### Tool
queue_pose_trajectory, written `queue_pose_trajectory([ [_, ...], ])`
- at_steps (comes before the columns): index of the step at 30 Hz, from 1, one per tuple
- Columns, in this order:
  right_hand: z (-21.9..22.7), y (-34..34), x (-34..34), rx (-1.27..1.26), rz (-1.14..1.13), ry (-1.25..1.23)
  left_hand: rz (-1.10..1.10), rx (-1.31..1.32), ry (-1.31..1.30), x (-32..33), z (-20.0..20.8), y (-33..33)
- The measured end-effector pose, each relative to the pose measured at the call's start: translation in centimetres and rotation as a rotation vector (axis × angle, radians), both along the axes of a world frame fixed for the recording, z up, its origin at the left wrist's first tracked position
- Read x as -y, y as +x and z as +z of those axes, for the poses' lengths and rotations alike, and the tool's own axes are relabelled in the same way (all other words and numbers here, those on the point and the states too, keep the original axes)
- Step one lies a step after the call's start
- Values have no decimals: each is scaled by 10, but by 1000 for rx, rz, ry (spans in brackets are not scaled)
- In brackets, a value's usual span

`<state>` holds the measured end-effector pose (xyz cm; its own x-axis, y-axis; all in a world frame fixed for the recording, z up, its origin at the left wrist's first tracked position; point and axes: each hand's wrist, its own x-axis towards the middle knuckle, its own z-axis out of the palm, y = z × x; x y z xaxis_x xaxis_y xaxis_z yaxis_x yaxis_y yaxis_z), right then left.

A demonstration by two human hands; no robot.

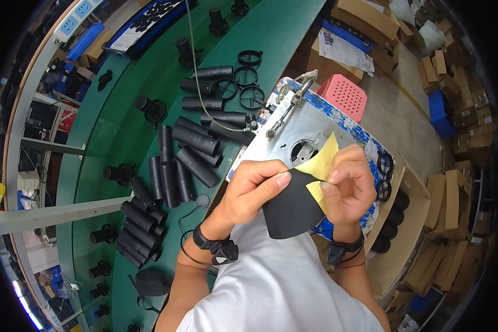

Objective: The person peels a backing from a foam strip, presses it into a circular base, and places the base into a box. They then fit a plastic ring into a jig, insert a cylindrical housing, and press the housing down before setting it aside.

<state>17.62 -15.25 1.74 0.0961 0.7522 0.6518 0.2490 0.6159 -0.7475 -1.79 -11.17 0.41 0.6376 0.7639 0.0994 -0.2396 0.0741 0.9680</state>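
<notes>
Above the metal plate point(310, 133): one black sheet point(293, 207), held in both hands.
Left hand point(254, 188): thumb and fingers pinched the sheet's upper edge.
Right hand point(348, 185): fingers pinched one yellow backing paper point(322, 163), partly peeled.
Green bench point(127, 127): many black tubes point(196, 141), three black rings point(249, 77).
Wooden tray point(409, 221): four black tubes showing.

Pad point(293, 207): black. Backing point(322, 160): yellow. Bench point(122, 127): green. Tubes point(196, 141): black. Basket point(346, 95): pink, perforated. Shirt point(282, 288): white.
</notes>
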Motion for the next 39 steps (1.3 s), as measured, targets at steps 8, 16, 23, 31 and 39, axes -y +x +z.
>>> queue_pose_trajectory([
  [8, -5, 6, -2, 107, 32, 64, 18, 30, -37, 1, 9, 2],
  [16, -15, 1, 1, -109, 121, -40, -102, 84, -70, -4, 2, -1],
  [23, -15, -3, 8, -381, 229, -236, 24, -3, 158, -1, 2, 6],
  [31, -24, -8, 11, -495, 241, -321, 100, -109, 260, -1, 2, 6],
  [39, -7, 4, 1, -260, 38, -419, 97, -216, 453, -6, 16, 2],
])
